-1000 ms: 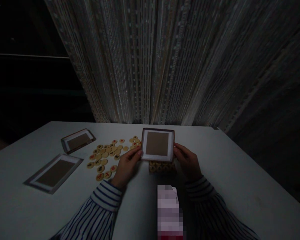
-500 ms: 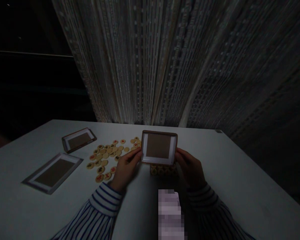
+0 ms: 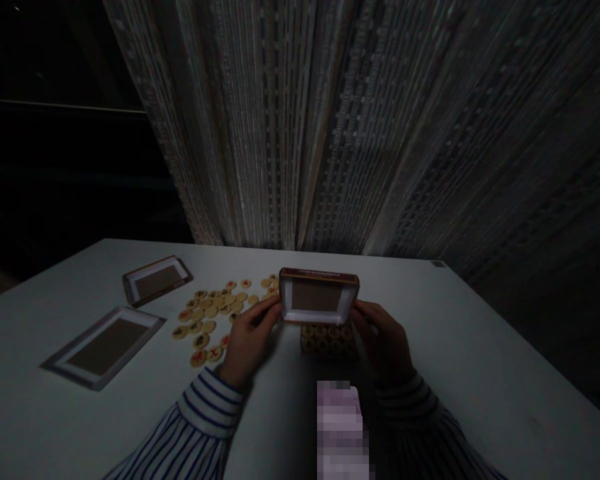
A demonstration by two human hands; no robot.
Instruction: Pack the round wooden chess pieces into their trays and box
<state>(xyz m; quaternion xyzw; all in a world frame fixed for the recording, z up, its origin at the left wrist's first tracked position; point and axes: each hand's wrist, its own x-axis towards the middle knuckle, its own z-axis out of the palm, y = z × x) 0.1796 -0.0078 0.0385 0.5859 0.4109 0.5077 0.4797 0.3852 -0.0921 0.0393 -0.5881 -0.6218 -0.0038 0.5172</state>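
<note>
Both my hands hold a shallow box lid (image 3: 319, 297) above the white table (image 3: 480, 360), its open brown-and-white inside turned toward me. My left hand (image 3: 250, 337) pinches its left edge and my right hand (image 3: 383, 340) grips its right edge. Just under the lid sits a box of round game pieces (image 3: 327, 339), packed in rows. To the left, several loose yellow discs (image 3: 213, 317) with red or dark marks lie scattered on the table.
Two flat trays with brown centres lie at the left: a larger one (image 3: 103, 345) near me and a smaller one (image 3: 157, 281) farther back. A beaded curtain (image 3: 330, 127) hangs behind the table. A blurred patch sits at the bottom centre.
The lid has tilted forward, so its inside looks shorter and its red far rim shows. More of the packed box under it is now visible. My hands stayed on its edges.
</note>
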